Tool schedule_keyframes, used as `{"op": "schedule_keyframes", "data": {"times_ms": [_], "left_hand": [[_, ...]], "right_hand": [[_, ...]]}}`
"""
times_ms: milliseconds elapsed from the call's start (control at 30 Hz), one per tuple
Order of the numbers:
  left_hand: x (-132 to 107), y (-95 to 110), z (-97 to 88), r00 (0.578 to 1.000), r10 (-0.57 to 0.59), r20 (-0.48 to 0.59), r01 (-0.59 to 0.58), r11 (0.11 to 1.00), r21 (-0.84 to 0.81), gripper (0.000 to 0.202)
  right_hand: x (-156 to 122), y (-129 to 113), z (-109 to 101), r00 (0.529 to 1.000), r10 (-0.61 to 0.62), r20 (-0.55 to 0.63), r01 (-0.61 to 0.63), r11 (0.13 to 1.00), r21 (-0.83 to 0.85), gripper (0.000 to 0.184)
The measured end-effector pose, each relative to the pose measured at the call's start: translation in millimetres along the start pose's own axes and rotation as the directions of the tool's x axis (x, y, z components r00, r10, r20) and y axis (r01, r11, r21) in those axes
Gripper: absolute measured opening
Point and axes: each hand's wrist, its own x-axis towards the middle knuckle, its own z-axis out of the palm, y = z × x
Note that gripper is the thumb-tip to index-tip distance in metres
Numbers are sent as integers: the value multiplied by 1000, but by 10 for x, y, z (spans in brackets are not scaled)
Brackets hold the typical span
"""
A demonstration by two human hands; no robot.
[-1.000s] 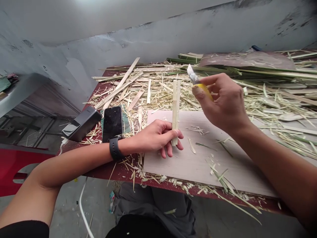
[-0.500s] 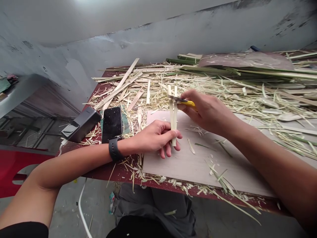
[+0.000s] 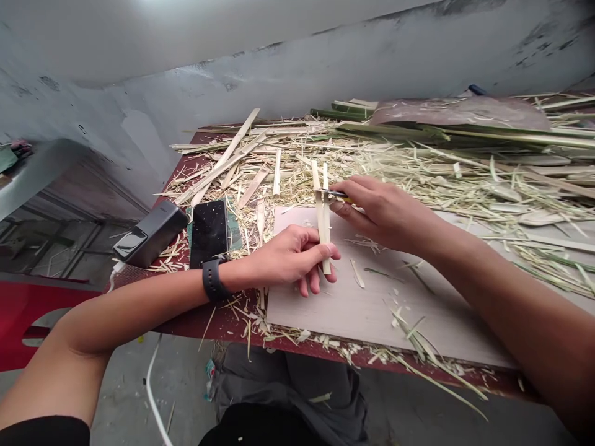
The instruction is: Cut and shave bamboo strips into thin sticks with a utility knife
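My left hand (image 3: 309, 257) pinches the lower end of a pale bamboo strip (image 3: 321, 226) that is split into two prongs at its top. The strip stands upright above a light board (image 3: 344, 310). In my right hand (image 3: 367, 204) is a yellow utility knife (image 3: 338, 195), its handle mostly hidden by the fingers. The knife's blade lies across the prongs, at the split. A short shaving (image 3: 357, 274) rests on the board beside my left hand.
Bamboo strips and shavings (image 3: 395, 161) cover the back of the dark red table (image 3: 186, 322). To the left are a black phone (image 3: 209, 229) and a grey box-shaped device (image 3: 151, 232) with a white cable. Green bamboo pieces (image 3: 404, 133) lie by the wall.
My right hand has turned and brought the knife slightly down and to the left along the prongs. My left hand keeps its pinch on the strip.
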Motion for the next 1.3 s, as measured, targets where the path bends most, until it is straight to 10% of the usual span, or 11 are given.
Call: {"op": "schedule_keyframes", "data": {"times_ms": [867,1300], "left_hand": [[8,-20,-18,1000,9,10,-9,1000,-4,19],[20,-57,-33,999,38,34,-38,999,-9,15]], "right_hand": [[-6,29,0,995,-40,-93,46,996,71,38],[-17,-95,-86,974,126,-189,-123,992,26,24]]}}
